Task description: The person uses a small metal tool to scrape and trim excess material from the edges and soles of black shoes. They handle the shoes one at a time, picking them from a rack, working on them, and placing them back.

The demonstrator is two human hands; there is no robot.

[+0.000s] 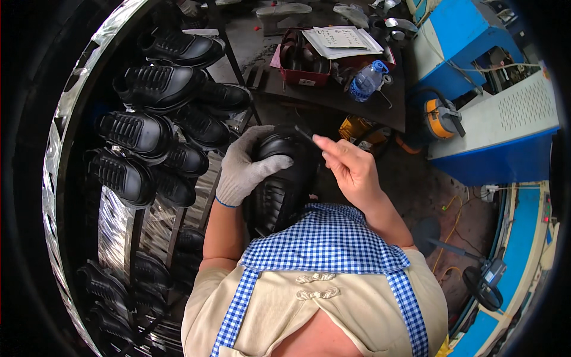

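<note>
A black lace-up shoe [270, 205] is held up in front of my chest, its toe pointing away from me. My left hand [253, 166], in a pale knitted glove with a blue cuff edge, wraps round the toe end, thumb across the upper. My bare right hand [352, 169] is closed in a pinch at the right of the toe. From its fingertips a thin dark stick-like tool [304, 131] reaches toward the shoe's toe edge. Its kind is not clear, and whether it touches the shoe I cannot tell.
On my left, a rack [116, 232] carries several black shoes [140, 132]. Ahead stands a dark table [389, 116] with a red box [304, 77] of dark items, papers [342, 38] and a water bottle [369, 80]. Blue-and-white machines [499, 131] and an orange-and-black device [441, 118] stand at right.
</note>
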